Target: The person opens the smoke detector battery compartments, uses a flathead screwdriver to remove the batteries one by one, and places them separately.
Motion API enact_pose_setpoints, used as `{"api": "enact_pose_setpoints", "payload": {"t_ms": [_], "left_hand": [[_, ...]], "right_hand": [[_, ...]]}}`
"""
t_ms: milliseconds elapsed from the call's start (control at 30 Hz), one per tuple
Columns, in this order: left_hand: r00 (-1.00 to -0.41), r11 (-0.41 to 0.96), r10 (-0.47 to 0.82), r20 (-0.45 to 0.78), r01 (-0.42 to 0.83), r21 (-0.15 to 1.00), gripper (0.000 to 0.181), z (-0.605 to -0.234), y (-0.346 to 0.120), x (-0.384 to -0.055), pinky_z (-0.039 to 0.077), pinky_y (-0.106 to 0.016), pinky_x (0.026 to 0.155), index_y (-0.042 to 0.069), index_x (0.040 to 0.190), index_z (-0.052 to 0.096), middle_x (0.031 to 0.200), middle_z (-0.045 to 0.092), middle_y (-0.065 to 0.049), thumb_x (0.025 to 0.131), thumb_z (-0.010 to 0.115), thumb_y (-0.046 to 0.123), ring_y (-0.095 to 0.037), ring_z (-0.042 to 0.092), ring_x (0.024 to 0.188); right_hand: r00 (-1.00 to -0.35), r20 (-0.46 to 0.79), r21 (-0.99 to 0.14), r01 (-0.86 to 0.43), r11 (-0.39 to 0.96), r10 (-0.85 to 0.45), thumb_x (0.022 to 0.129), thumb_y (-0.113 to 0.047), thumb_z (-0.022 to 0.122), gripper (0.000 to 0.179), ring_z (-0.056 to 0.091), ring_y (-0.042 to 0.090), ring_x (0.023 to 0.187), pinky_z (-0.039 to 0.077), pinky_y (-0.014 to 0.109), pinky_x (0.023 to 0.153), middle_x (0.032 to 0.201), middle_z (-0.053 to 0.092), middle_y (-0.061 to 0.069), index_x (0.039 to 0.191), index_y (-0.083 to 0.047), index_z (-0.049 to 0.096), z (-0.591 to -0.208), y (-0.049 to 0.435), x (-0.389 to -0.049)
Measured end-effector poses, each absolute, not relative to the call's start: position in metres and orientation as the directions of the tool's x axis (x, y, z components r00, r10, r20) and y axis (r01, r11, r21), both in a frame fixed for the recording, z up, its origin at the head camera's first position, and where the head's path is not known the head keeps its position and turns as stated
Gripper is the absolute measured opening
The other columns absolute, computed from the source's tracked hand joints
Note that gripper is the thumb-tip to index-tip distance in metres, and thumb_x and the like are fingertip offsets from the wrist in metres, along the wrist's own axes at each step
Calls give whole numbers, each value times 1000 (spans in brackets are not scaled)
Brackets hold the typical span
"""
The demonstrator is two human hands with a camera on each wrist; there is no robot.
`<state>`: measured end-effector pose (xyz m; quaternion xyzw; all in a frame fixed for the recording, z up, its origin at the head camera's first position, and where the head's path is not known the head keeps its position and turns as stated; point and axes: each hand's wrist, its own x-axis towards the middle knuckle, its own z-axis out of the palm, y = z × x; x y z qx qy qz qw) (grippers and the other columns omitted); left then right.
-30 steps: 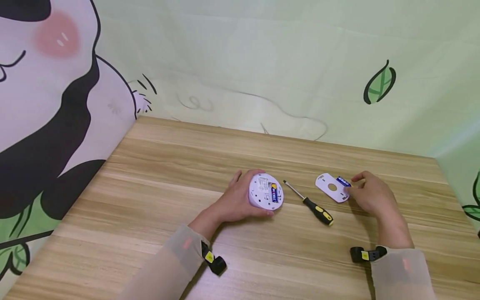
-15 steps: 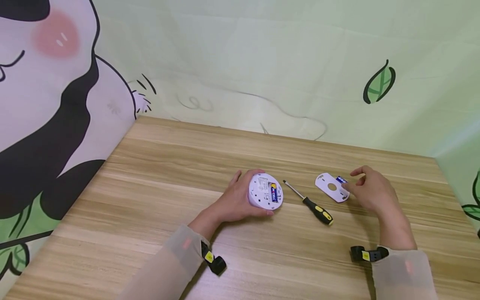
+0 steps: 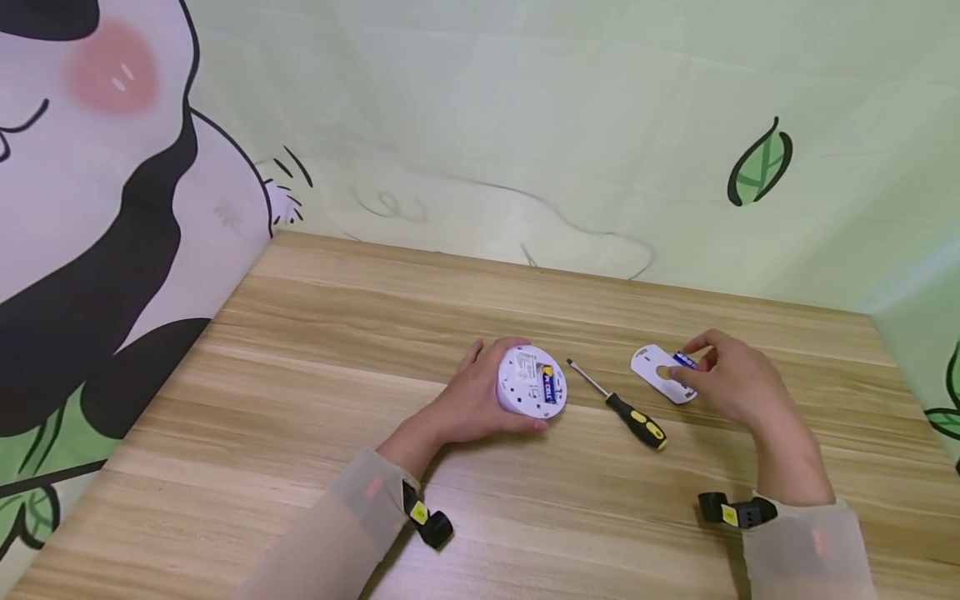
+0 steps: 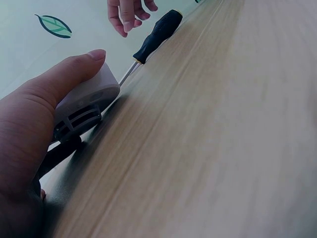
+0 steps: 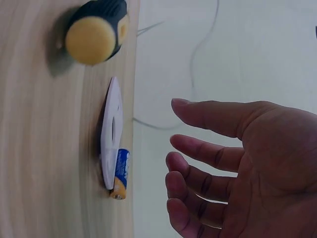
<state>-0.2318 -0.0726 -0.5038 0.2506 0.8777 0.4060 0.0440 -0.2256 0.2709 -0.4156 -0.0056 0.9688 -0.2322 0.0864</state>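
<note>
My left hand (image 3: 472,398) grips a round white smoke detector (image 3: 519,385) around its side, back face turned up. A blue battery (image 3: 549,385) sits in its compartment. In the left wrist view the vented side of the detector (image 4: 94,101) shows beneath the thumb. Over the oval white mounting plate (image 3: 647,362) hovers my right hand (image 3: 738,379), thumb overlapping the plate from above. A loose blue battery (image 3: 682,358) with an orange end lies against the plate's far edge. The right wrist view shows the right fingers (image 5: 205,146) spread and holding nothing, apart from plate and battery.
Between the hands lies a black-and-yellow screwdriver (image 3: 636,422), blade toward the detector. The wooden table (image 3: 360,333) meets a pale green printed wall cloth (image 3: 480,125) at the back. A camera is strapped to each wrist.
My right hand first lifted a little off the plate, then moved left so its thumb overlaps the plate and the index finger nears the loose battery. The left hand and detector stayed still.
</note>
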Motion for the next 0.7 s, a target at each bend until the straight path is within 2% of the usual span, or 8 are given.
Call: {"api": "enact_pose_setpoints", "payload": {"t_ms": [267,700], "left_hand": [[-870,544,475,131,407,734,111,-505,-72,-232,0,-43,132,18,155,34,149,52,1,67,93,53,-17,50,141],[-870,536,476,131,405,741,113,-504,-72,-233,0,-44,132,17,155,34,148,53,1,66,94,52,-18,51,140]], "right_hand": [[-980,-186,-440,19,898,-70,97,-42,71,56,53,24,78,38,30,60,99,60,13,132,0,58,-412,263,-223],[-976,-143,-448,-82,890,-162,95,-35,71,43,51,18,68,39,30,59,87,60,5,122,-2,62,-415,251,-220]]}}
